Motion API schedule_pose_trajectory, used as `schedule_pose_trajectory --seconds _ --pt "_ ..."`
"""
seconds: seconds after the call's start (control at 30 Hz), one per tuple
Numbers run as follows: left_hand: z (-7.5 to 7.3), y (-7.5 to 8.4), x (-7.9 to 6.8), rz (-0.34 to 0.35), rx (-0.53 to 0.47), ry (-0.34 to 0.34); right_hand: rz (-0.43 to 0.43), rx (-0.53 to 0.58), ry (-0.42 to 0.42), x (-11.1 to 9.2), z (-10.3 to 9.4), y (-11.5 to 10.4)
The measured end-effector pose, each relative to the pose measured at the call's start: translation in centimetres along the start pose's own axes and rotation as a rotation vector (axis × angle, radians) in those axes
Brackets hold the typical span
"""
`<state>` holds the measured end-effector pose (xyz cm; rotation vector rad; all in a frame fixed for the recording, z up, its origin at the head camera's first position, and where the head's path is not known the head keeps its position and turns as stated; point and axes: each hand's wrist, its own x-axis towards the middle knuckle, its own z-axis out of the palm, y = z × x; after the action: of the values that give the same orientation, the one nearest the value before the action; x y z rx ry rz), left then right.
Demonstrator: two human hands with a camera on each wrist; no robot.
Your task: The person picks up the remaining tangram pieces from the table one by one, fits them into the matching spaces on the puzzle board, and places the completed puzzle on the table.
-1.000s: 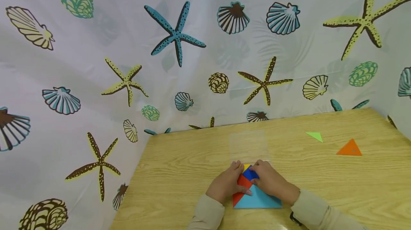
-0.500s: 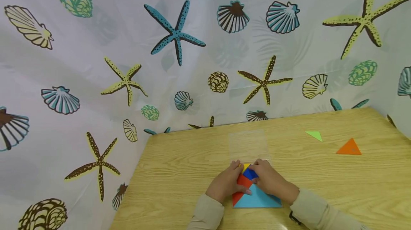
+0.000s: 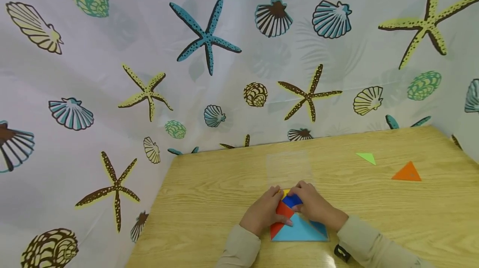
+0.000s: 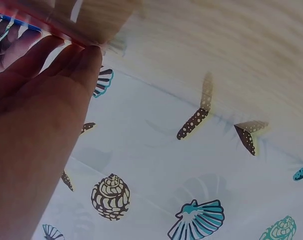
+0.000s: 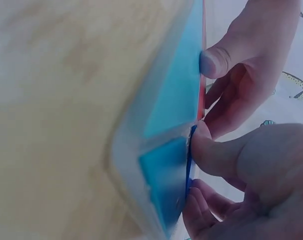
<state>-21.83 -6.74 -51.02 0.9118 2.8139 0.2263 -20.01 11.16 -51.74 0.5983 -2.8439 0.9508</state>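
Note:
My left hand [image 3: 262, 214] lies over the left side of a shallow tray of flat tangram pieces. Its thumb touches the light blue triangle [image 3: 299, 231], and its fingertips reach the yellow piece [image 3: 286, 192] at the far edge. Between thumb and fingers of my right hand [image 3: 316, 205], a dark blue piece [image 3: 293, 202] is pinched; its thin edge [image 5: 190, 160] shows in the right wrist view. The red piece [image 3: 276, 230] is partly hidden under my left hand. A darker blue area [image 3: 319, 227] shows at the tray's right. The tray's pale rim [image 5: 122, 145] surrounds the pieces.
To the right on the wooden table [image 3: 209, 201] lie a light green triangle [image 3: 368, 157] and an orange triangle [image 3: 408, 172]. A transparent sheet [image 3: 289, 167] lies beyond the tray. A curtain [image 3: 224, 60] printed with shells and starfish stands behind.
My right hand has shifted slightly away from me, and more of the tray's right corner shows. The dark blue piece has moved a little with it. My left hand stays in place.

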Motion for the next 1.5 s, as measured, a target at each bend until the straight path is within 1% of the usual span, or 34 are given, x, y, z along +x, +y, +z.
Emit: schedule_pose_trajectory --seconds 0.17,0.37,0.6,0.8,1.23,1.43,1.5 --pt "-0.1 0.1 -0.1 0.007 0.011 0.003 -0.024 -0.015 0.01 0.1 0.2 0.2" --pt "-0.1 0.2 0.0 -0.006 -0.004 0.005 -0.025 -0.019 0.02 0.3 0.1 0.3" --pt "0.4 0.1 0.1 -0.008 -0.038 0.006 -0.078 0.0 0.025 0.3 -0.2 0.7" --pt "0.4 0.1 0.1 -0.009 -0.028 0.018 -0.098 -0.004 0.023 0.3 -0.2 0.6" --pt "0.2 -0.2 -0.3 0.027 -0.002 0.04 -0.077 -0.049 0.027 0.8 -0.4 -0.3" --pt "0.1 -0.1 -0.3 0.025 -0.034 0.031 -0.041 -0.107 0.048 0.1 0.0 -0.4" --pt "0.2 -0.1 -0.2 0.014 -0.039 0.021 -0.034 -0.108 0.053 -0.3 0.1 -0.3"
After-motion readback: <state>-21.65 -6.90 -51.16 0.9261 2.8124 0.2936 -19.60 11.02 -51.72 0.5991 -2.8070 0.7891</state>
